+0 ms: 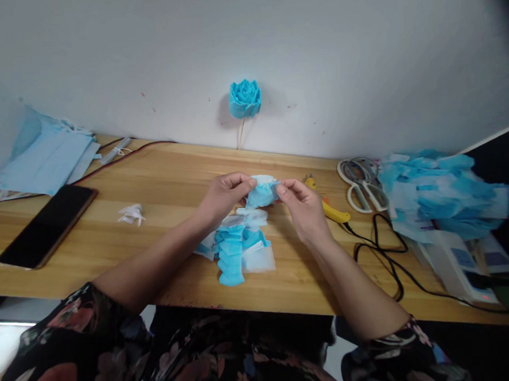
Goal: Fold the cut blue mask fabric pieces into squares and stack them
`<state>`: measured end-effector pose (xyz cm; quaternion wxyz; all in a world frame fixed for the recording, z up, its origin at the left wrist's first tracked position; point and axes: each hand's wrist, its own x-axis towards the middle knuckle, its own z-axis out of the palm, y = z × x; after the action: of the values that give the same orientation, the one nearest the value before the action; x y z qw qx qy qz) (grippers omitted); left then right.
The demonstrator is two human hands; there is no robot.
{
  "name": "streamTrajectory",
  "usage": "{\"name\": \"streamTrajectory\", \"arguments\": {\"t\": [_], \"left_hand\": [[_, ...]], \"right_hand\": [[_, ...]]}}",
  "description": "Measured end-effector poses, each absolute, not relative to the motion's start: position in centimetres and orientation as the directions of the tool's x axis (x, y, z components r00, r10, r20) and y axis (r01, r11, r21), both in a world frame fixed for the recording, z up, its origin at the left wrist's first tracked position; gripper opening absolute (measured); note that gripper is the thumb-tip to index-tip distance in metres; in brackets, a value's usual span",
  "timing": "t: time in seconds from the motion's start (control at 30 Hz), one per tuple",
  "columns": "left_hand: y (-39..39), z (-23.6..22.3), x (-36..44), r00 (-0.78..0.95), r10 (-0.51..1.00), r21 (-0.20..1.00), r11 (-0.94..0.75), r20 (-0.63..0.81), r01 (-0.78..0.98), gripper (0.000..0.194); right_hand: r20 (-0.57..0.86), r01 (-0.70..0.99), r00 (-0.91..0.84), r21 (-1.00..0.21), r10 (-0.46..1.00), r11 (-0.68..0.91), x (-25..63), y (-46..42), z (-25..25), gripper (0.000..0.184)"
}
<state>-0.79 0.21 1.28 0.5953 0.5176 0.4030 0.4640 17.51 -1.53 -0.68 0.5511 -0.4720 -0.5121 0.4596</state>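
Note:
A light-blue and white piece of thin fabric [263,193], like face-mask material, is stretched between my hands above the table. My left hand [226,195] pinches its left edge between thumb and fingers. Its right edge is pinched in my right hand [302,207]. Just below, cut blue petal-shaped pieces [230,255] lie overlapped in a column on the wood. White and blue scraps [258,256] lie beside and beneath them. A finished blue fabric rose [245,99] on a thin stick stands against the wall, straight ahead of my hands.
Face masks [48,160] are stacked at the left, behind a black phone [47,226]. White scraps [131,214] lie nearby. To the right are a yellow corded tool [335,211], white-handled scissors [367,195], a heap of blue cut fabric [448,190] and a white box-shaped device [461,264]. Black cable [388,257] loops across the table.

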Motion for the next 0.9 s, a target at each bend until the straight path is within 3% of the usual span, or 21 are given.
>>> {"name": "streamTrajectory", "arguments": {"t": [0.3, 0.53, 0.9], "left_hand": [[0.3, 0.5, -0.9, 0.316, 0.949, 0.977, 0.075, -0.009, -0.2, 0.052], [0.2, 0.8, -0.6, 0.38, 0.925, 0.991, 0.076, -0.03, -0.107, 0.029], [0.0, 0.8, -0.6, 0.314, 0.949, 0.991, 0.027, 0.016, -0.132, 0.025]], "right_hand": [[0.172, 0.039, 0.065, -0.985, 0.983, 0.17, 17.7, -1.5, -1.0, 0.032], [0.184, 0.088, 0.047, -0.98, 0.982, 0.18, 17.7, -1.6, -1.1, 0.027], [0.227, 0.037, 0.122, -0.974, 0.966, 0.224, 17.4, -1.8, -1.8, 0.023]]}}
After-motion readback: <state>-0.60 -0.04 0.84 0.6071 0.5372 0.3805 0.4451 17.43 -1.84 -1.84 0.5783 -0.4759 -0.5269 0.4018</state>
